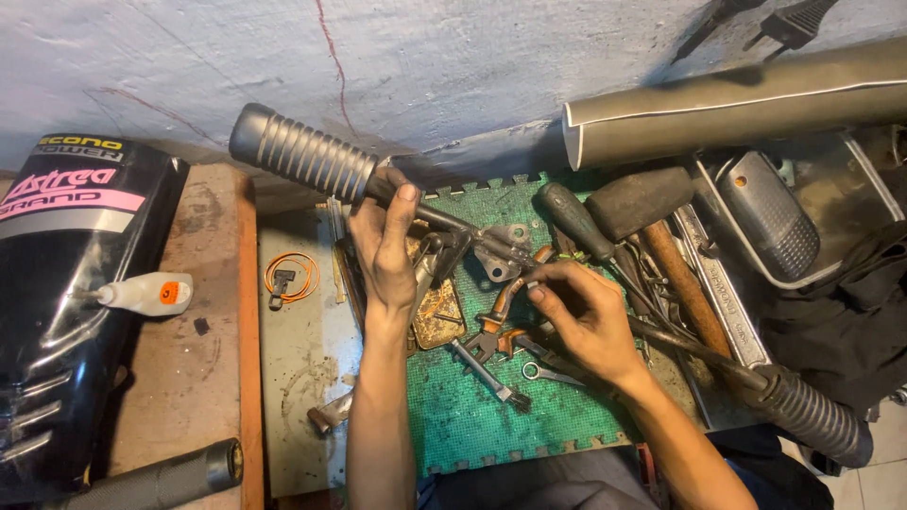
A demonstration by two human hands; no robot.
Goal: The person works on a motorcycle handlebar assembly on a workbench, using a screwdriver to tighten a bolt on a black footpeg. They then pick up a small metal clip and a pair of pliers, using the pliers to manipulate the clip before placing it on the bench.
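Looking down on a cluttered work surface (302, 378), we see our left hand (385, 247) wrapped around a dark metal bar (444, 219) just below its ribbed grey rubber handgrip (295, 151); the grip of this hand is clamped on the bar, thumb pressed along its top. Our right hand (588, 314) lies over the green foam mat (472, 416), its fingertips pinched together on a small part near the bar's bracket end (505, 247), though we cannot tell exactly what that part is. Orange-handled pliers (499, 316) lie on the mat just beside the right fingers, with a small spanner (553, 375) and a socket driver (487, 373) close below. A rubber mallet (652, 222) and a black-handled screwdriver (576, 222) rest to the right. On the wooden block at left sits a white glue bottle (146, 295), next to a black motorcycle cover panel (57, 283). A second ribbed handgrip (817, 416) lies at lower right.
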